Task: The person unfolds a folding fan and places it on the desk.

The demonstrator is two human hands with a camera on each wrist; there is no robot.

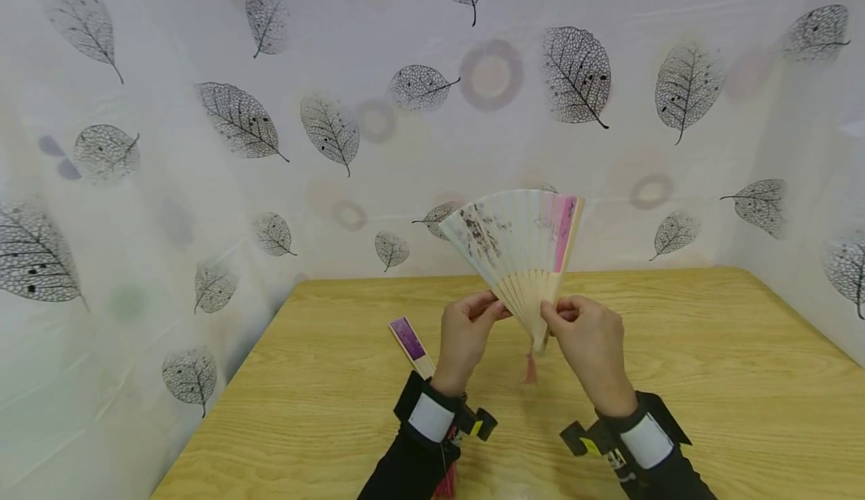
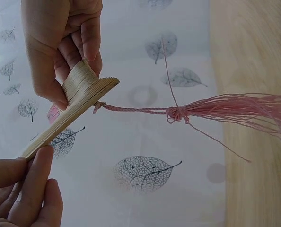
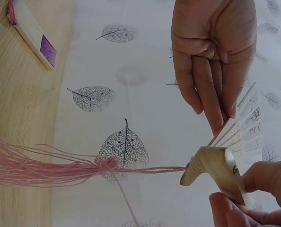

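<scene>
A partly spread folding fan (image 1: 513, 233) stands upright above the table, its pale, flower-printed leaf turning pink at the right edge. My left hand (image 1: 466, 338) pinches the left outer stick between thumb and fingers. On the other side, my right hand (image 1: 593, 344) grips the right outer stick with its thumb on the near face. From the pivot end hangs a pink tassel (image 2: 225, 111) on a twisted cord. Below my left wrist lies a second fan (image 1: 410, 341), folded up, with a purple leaf; the forearm covers its middle. The right wrist view shows its purple end too.
The wood-grain table (image 1: 304, 402) spreads under both arms. Behind it hangs a pale sheet (image 1: 419, 155) printed with leaf skeletons, which continues along the left and right sides. The folded fan's reddish tassel (image 1: 445, 483) shows beside my left sleeve.
</scene>
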